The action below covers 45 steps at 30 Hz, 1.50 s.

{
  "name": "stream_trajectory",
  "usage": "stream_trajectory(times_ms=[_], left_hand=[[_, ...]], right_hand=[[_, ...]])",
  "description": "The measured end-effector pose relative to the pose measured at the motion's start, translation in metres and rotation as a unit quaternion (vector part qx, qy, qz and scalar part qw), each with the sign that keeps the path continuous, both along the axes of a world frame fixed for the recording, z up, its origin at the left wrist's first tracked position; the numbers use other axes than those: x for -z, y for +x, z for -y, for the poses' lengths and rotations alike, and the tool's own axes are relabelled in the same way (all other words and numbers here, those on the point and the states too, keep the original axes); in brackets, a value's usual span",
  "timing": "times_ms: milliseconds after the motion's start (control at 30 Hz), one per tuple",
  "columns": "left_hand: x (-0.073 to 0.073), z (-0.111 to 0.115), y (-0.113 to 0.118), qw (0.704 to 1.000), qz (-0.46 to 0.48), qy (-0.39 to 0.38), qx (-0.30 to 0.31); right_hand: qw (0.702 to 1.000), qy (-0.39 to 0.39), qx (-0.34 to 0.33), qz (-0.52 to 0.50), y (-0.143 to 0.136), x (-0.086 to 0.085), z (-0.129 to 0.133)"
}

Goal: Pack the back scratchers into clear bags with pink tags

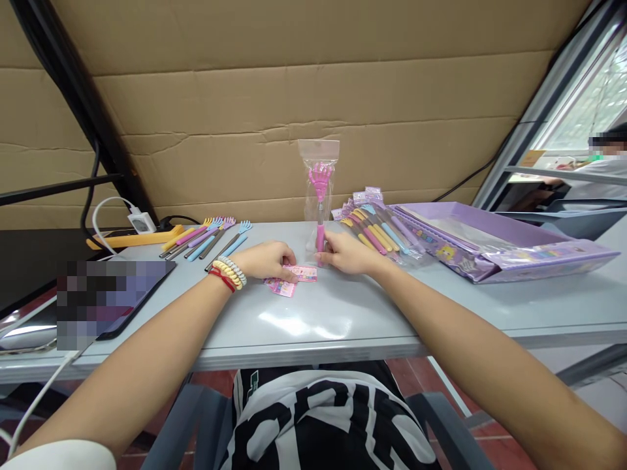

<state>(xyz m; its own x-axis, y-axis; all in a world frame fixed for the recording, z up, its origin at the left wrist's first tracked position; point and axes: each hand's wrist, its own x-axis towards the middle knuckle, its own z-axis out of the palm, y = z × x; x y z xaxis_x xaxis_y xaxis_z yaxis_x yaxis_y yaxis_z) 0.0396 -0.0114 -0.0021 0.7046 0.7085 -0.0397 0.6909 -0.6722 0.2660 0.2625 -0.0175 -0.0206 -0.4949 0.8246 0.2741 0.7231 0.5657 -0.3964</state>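
Note:
My right hand (345, 253) is closed around the lower end of a clear plastic bag (318, 149). Inside that bag a pink hand-shaped scratcher (320, 183) stands upright. To the left, my left hand (272, 260) has its fingers bent down on small pink printed cards (281, 287), which lie on the grey table (294, 326). Whether its fingertips pinch a card is hard to tell. Several loose scratchers (215, 238) in different colours lie beyond my left wrist. Bagged scratchers (379, 228) are piled to the right of my right hand.
A purple box (470, 225) lies open at the right. On the left are a tablet (117, 294), a white charger (142, 220) with cables and a yellow-orange object (122, 240). Cardboard (220, 130) rises behind the table. Another person (600, 173) is at the far right.

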Motion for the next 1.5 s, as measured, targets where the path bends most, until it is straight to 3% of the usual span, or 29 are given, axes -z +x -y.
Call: stream_trajectory(times_ms=[567,867,1167,1400,1500], left_hand=[[-0.004,0.002,-0.002,0.999,0.036,-0.023,-0.031],[0.000,-0.006,-0.007,0.991,0.096,-0.087,-0.028],[0.004,-0.014,-0.012,0.973,0.147,-0.144,-0.109],[0.005,-0.016,-0.013,0.971,0.145,-0.130,-0.135],[0.003,-0.016,-0.014,0.980,0.108,-0.069,-0.150]], right_hand=[[0.999,0.021,0.028,0.035,0.000,-0.002,0.002],[0.999,0.006,0.036,0.029,0.000,-0.003,0.002],[0.999,0.015,0.028,-0.011,-0.002,-0.005,0.007],[0.993,0.085,0.061,-0.049,0.003,-0.003,0.001],[0.994,0.085,0.061,-0.041,0.005,-0.002,0.000]])
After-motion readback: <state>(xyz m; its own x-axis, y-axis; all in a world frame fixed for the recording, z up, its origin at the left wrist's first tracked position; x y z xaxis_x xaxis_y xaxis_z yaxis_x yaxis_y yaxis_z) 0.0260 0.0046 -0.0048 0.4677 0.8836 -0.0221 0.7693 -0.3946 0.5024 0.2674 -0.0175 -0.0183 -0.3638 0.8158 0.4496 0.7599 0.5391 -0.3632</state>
